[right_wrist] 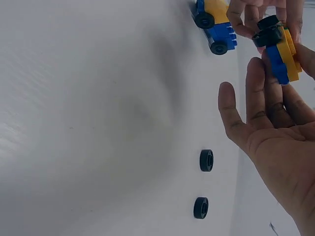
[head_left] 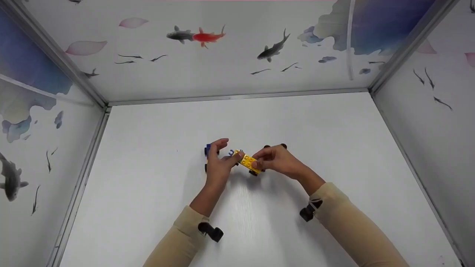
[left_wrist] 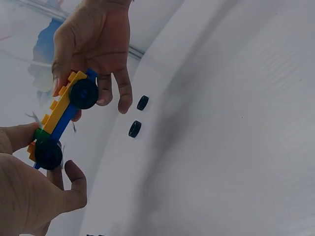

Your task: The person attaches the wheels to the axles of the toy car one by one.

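Both hands hold a toy brick car [head_left: 248, 161] above the white table. It has a studded yellow top, a blue base and black wheels, plus a green piece [left_wrist: 43, 135] near one end. My left hand [head_left: 219, 168] pinches the car's left end between thumb and fingers. At the other end, my right hand [head_left: 284, 161] grips it by the thumb and fingertips, with other fingers extended in the left wrist view. Behind the left hand a second blue-and-yellow brick car [right_wrist: 216, 12] stands on the table, partly hidden in the head view.
Two loose black wheels [right_wrist: 206, 160] stand on the table beyond the right hand, a short gap between them. White panels [head_left: 237, 74] printed with fish and petals enclose the table [head_left: 148, 207] at the back and sides, meeting it along grey metal edging.
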Action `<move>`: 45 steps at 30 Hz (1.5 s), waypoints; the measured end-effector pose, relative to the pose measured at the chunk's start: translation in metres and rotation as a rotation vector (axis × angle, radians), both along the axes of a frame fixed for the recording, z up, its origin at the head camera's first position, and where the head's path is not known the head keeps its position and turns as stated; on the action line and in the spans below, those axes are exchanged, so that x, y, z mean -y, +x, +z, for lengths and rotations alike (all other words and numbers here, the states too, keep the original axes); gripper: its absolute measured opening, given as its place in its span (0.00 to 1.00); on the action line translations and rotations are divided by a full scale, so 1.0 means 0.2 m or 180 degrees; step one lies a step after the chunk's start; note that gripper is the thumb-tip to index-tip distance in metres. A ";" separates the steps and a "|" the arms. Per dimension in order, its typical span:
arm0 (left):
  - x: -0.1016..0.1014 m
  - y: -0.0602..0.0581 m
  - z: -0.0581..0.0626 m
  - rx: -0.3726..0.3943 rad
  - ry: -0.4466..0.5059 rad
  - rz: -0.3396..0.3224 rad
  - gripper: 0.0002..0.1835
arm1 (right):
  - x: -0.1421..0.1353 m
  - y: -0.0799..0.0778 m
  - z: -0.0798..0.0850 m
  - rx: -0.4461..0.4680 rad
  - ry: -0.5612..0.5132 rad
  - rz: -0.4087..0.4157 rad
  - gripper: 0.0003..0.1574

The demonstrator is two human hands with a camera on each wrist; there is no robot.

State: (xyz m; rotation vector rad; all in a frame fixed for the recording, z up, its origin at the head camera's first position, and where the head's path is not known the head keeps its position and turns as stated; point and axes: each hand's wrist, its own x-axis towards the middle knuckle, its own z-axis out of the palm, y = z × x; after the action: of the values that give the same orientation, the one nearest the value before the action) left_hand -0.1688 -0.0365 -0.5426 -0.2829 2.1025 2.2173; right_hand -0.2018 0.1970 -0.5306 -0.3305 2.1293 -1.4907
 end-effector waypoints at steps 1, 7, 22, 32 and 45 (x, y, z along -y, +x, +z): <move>0.00 0.00 0.00 -0.0019 0.0037 -0.0016 0.36 | 0.00 0.00 0.00 0.0005 -0.0019 0.0041 0.19; -0.01 0.00 0.00 -0.0088 0.0056 -0.0103 0.36 | 0.03 0.02 0.00 0.0024 -0.0050 0.0167 0.17; -0.04 0.00 0.00 -0.0092 -0.0034 -0.0268 0.29 | 0.07 0.05 0.00 -0.0030 0.0064 0.0272 0.15; -0.03 0.01 -0.01 -0.0169 -0.0008 -0.0558 0.25 | 0.09 0.05 0.00 -0.0057 0.0000 0.0038 0.15; 0.00 0.03 -0.03 -0.0609 0.0030 -0.0904 0.28 | 0.09 0.05 -0.01 0.0214 -0.0340 -0.0146 0.18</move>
State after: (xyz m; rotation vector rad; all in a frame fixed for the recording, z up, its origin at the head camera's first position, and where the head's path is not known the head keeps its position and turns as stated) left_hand -0.1626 -0.0363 -0.5477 0.2248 2.0654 2.1574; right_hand -0.1913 0.1797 -0.5318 -0.2673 2.0221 -1.6223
